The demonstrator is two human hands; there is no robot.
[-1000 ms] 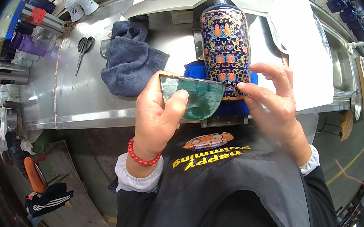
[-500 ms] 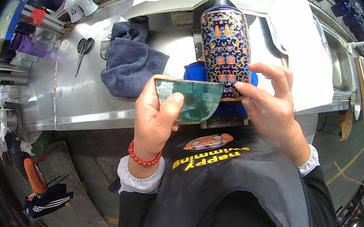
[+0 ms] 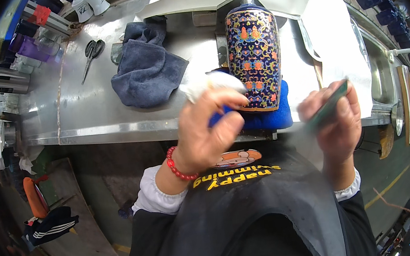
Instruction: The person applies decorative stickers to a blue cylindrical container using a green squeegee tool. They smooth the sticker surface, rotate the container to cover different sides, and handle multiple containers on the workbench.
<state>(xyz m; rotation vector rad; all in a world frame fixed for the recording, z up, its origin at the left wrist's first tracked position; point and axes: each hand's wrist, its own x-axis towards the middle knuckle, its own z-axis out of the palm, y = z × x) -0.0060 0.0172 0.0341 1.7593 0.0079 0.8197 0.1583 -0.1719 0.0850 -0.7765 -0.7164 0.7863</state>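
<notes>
While hands grip, cylindrical vase [image 3: 254, 54] gleams.

A crumpled white cloth [image 3: 212, 83] sat bunched in the left hand [image 3: 210, 132], at nine o'clock from the ornate blue vase [image 3: 254, 59]; a thin green sheet [image 3: 328, 106], tilted edge-on, was pinched in the right hand [image 3: 334, 121]

left hand [image 3: 210, 127] motion-blurred, white object [image 3: 212, 82] in its fingers indistinct, vase [image 3: 254, 54] base hidden behind it, green sheet [image 3: 328, 106] in right hand [image 3: 334, 121] smeared
</notes>
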